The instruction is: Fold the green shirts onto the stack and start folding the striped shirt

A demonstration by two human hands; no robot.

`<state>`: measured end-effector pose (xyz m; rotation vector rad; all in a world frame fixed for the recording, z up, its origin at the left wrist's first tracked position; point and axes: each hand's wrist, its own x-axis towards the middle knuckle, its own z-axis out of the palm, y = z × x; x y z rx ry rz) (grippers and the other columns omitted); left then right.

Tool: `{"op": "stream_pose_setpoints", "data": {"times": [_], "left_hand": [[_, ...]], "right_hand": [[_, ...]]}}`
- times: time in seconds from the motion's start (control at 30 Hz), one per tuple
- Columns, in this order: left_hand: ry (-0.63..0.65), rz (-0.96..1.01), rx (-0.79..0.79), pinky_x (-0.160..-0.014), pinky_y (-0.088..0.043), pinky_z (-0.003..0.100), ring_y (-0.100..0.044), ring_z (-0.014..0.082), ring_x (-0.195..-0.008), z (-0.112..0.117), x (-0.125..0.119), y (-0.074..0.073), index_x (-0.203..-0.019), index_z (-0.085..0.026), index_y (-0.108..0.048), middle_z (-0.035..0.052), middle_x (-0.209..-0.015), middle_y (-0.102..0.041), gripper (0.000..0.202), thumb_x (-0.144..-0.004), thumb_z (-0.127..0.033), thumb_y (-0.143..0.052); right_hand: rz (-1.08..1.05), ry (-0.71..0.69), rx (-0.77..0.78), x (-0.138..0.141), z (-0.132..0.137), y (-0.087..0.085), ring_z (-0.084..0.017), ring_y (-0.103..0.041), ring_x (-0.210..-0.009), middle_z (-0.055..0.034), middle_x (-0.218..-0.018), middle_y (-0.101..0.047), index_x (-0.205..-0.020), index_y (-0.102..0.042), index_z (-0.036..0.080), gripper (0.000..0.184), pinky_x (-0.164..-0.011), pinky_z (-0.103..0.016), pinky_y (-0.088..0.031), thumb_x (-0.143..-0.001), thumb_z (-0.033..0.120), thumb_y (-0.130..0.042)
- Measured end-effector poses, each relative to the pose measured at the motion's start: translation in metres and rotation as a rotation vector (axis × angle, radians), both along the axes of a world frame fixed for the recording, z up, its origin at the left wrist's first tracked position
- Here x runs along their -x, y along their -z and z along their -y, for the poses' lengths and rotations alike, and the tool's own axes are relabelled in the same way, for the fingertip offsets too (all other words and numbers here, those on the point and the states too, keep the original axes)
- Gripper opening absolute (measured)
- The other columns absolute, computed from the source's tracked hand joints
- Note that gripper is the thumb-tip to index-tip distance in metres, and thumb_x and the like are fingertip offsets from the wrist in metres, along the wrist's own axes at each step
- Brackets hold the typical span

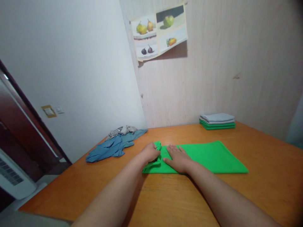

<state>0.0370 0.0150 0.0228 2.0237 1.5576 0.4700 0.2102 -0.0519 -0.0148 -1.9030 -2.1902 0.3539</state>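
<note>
A bright green cloth, folded into a long flat strip, lies across the middle of the table. My left hand is closed on its left end, which is lifted and bunched up in the fingers. Just right of that, my right hand rests palm down on the cloth with its fingers stretched out. The right part of the cloth lies flat and smooth, ending in a slanted edge.
On the orange-brown wooden table, crumpled blue clothing and a striped cloth lie at the back left. A folded stack, grey over green, sits at the back right. Walls stand directly behind; a fruit poster hangs there.
</note>
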Motion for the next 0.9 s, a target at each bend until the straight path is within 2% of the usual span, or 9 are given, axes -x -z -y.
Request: {"op": "stream_pose_setpoints", "data": {"times": [0.13, 0.3, 0.5, 0.6, 0.77, 0.9], "left_hand": [[-0.004, -0.031, -0.027, -0.045, -0.034, 0.021, -0.052, 0.012, -0.051, -0.002, -0.001, 0.009, -0.082, -0.021, -0.053, -0.005, -0.057, -0.054, 0.023, -0.069, -0.019, -0.072], [-0.003, -0.034, -0.051, -0.044, -0.033, 0.021, -0.053, 0.0125, -0.052, -0.002, 0.0, 0.012, -0.081, -0.021, -0.054, -0.0044, -0.058, -0.055, 0.022, -0.069, -0.021, -0.072], [0.019, 0.03, -0.037, -0.041, -0.033, 0.022, -0.052, 0.0128, -0.045, 0.005, -0.001, 0.009, -0.081, -0.02, -0.051, -0.0029, -0.056, -0.058, 0.021, -0.079, -0.036, -0.066], [0.033, 0.081, -0.06, -0.042, -0.035, 0.022, -0.051, 0.012, -0.044, 0.004, 0.002, 0.005, -0.08, -0.02, -0.052, -0.0018, -0.057, -0.06, 0.02, -0.086, -0.038, -0.057], [0.026, 0.148, -0.292, -0.054, -0.04, 0.023, -0.056, 0.0133, -0.062, -0.012, 0.016, 0.001, -0.076, -0.02, -0.053, -0.0001, -0.068, -0.06, 0.017, -0.089, -0.031, -0.051], [0.098, 0.151, -0.425, -0.072, -0.048, 0.028, -0.061, 0.0175, -0.079, -0.019, 0.026, 0.003, -0.077, -0.02, -0.059, 0.0029, -0.079, -0.065, 0.019, -0.09, -0.029, -0.049]], "right_hand": [[-0.006, -0.006, -0.009, 0.0, 0.001, -0.001, -0.028, -0.011, -0.154, -0.0136, -0.166, -0.015, -0.158, -0.024, 0.009, 0.089, -0.123, -0.049, -0.003, -0.092, 0.069, -0.029], [-0.006, -0.007, -0.011, 0.0, 0.002, -0.003, -0.028, -0.01, -0.154, -0.0134, -0.166, -0.016, -0.158, -0.024, 0.009, 0.089, -0.123, -0.049, -0.004, -0.093, 0.068, -0.029], [-0.009, -0.005, -0.007, 0.0, 0.003, -0.003, -0.028, -0.011, -0.154, -0.0137, -0.166, -0.017, -0.159, -0.024, 0.01, 0.088, -0.123, -0.05, -0.005, -0.093, 0.067, -0.031], [-0.011, -0.002, -0.01, 0.0, 0.003, -0.003, -0.028, -0.011, -0.154, -0.014, -0.165, -0.017, -0.158, -0.024, 0.009, 0.088, -0.123, -0.05, -0.004, -0.093, 0.067, -0.031], [-0.01, 0.0, -0.002, 0.0, 0.001, -0.002, -0.029, -0.011, -0.154, -0.0138, -0.166, -0.017, -0.158, -0.025, 0.01, 0.09, -0.123, -0.05, -0.004, -0.092, 0.07, -0.031], [-0.007, -0.002, -0.003, -0.001, 0.001, -0.001, -0.029, -0.011, -0.154, -0.0132, -0.166, -0.016, -0.158, -0.024, 0.009, 0.09, -0.123, -0.049, -0.004, -0.092, 0.069, -0.03]]}}
